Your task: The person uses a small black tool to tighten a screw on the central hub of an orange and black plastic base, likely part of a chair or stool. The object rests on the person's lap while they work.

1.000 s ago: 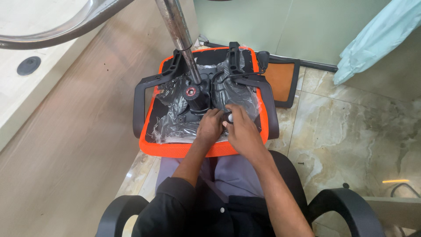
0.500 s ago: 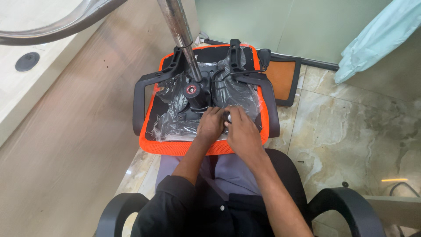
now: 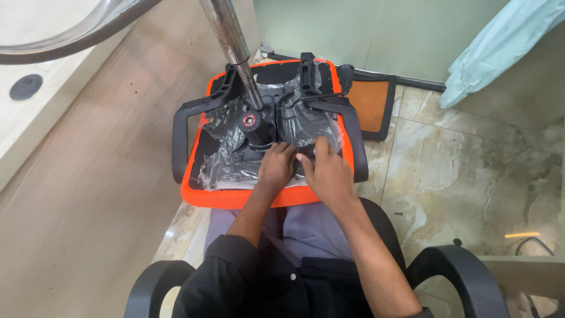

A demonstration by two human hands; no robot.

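an upturned office chair seat (image 3: 235,197), edged in orange mesh, is seen lying underside up just ahead of the person's knees, its near edge resting against the lap. a crumpled clear plastic wrap (image 3: 223,165) is spread over the black underside. at the middle of the seat a black mechanism plate (image 3: 265,138) is fixed, and a chrome gas-lift column (image 3: 226,29) is seen rising from it toward the camera, with a red ring at its base. two black armrests (image 3: 182,129) are attached at the left and right sides of the seat.

the left hand (image 3: 276,168) is laid palm down on the mechanism plate just below the column, fingers curled onto the metal; whether anything is pinched under them cannot be told. the right hand (image 3: 326,174) is placed just beside it, touching it at the thumb, fingers bent and pressed on the plate; a small part may be hidden beneath, but this cannot be made out.

beyond the seat, an orange and black panel (image 3: 371,106) is propped near a pale green wall. a marble floor (image 3: 471,171) is seen at the right and a wooden desk surface (image 3: 88,176) at the left. the black arms of the chair being sat on (image 3: 453,271) are visible at the bottom.
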